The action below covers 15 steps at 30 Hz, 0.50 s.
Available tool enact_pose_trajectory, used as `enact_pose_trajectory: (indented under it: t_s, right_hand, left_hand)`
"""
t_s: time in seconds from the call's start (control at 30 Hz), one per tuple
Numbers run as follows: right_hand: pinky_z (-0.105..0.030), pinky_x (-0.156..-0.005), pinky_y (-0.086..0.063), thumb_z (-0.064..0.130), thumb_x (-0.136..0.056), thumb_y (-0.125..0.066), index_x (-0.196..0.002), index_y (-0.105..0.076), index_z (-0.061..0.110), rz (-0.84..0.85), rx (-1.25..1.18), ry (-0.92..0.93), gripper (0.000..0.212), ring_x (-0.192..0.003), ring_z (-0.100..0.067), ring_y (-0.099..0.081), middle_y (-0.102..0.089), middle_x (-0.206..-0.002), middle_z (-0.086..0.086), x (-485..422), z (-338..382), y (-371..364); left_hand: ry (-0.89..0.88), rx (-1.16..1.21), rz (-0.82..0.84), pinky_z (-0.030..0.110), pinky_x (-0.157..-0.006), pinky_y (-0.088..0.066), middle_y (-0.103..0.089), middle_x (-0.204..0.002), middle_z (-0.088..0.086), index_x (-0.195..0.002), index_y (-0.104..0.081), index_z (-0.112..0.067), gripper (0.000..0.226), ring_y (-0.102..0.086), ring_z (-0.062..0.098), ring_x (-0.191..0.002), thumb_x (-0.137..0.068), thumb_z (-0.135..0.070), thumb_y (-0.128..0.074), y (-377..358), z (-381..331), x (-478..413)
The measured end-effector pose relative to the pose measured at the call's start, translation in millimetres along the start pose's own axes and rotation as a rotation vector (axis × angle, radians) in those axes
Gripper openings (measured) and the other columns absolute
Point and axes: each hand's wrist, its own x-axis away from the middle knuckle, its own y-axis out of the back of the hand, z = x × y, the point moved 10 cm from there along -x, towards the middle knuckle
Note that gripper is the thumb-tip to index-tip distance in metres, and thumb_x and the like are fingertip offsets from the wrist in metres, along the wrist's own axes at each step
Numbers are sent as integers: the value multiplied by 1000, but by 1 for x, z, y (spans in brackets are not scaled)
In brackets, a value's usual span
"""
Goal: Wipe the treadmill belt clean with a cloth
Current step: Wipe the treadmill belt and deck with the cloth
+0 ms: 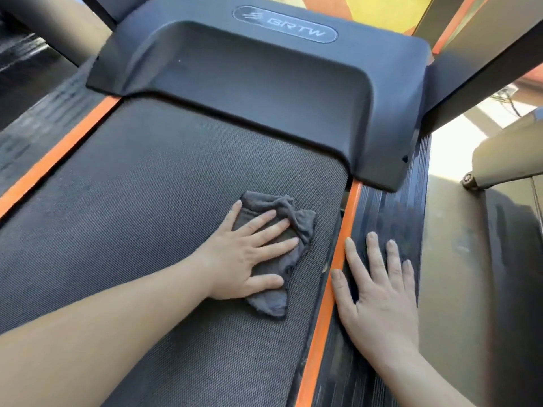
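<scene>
Right now my L hand (246, 259) lies flat, fingers straight, pressing the cloth (296, 227) onto the belt (147, 215) near its far-right edge. Belt's long axis runs near-far; bare belt lies left, so I'd sweep leftward. R hand (379, 295) flat on side rail (390, 207), empty.

Cloth (273, 254) on belt (147, 201), toward its right edge; left hand (244, 257) flat atop cloth; right hand (379, 292) on side rail (390, 212), right of belt; motor cover (249, 83) beyond both.
</scene>
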Motion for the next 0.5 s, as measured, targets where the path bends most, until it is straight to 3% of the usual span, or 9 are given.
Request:
enact_pose_trajectory:
  t_s: [0.13,0.17,0.2,0.33,0.4,0.5]
  right_hand:
    - [-48,-129,-4,68,-100,-26,-158,-35,42,-78,-7,-4,65,-160,-26,-10,-23,-171,2,1,-3,0]
    - [-48,-129,-3,67,-100,-27,-158,-35,42,-89,-8,-2,64,-160,-25,-10,-23,-171,3,1,-3,0]
    - [-48,-129,-4,66,-100,-29,-158,-36,42,-106,-11,-3,63,-160,-25,-10,-23,-171,3,2,-4,1]
    - [-50,-129,-8,65,-98,-33,-157,-40,40,-158,1,-1,64,-159,-27,-15,-27,-170,1,1,-2,2]
    - [-50,-129,-8,65,-98,-33,-157,-39,40,-158,2,0,64,-159,-27,-15,-27,-170,1,0,-2,2]
    - [-51,-129,-9,64,-99,-33,-158,-38,40,-160,9,-3,64,-160,-27,-14,-26,-170,1,0,-3,0]
  left_hand:
    - [458,85,-62,63,-120,15,7,-172,-10,-162,-2,-42,62,12,16,-158,-103,-60,-6,15,50,-40]
    - [499,107,-76,61,-121,15,5,-172,-8,-163,-3,-38,61,11,18,-158,-104,-54,-6,16,43,-46]
    - [462,117,-107,58,-123,13,0,-173,-7,-164,-7,-33,61,7,19,-158,-105,-50,-7,17,28,-51]
    - [-37,100,-58,46,-128,0,-13,-170,-5,-163,-19,-24,62,-5,16,-158,-106,-47,-13,15,-11,-58]
    - [37,38,-63,43,-128,3,-9,-171,-4,-164,-13,-23,64,-1,13,-158,-104,-44,-8,21,24,-78]
    - [400,72,-133,47,-127,6,-8,-172,-2,-164,-12,-19,67,3,18,-159,-102,-42,-4,34,58,-97]
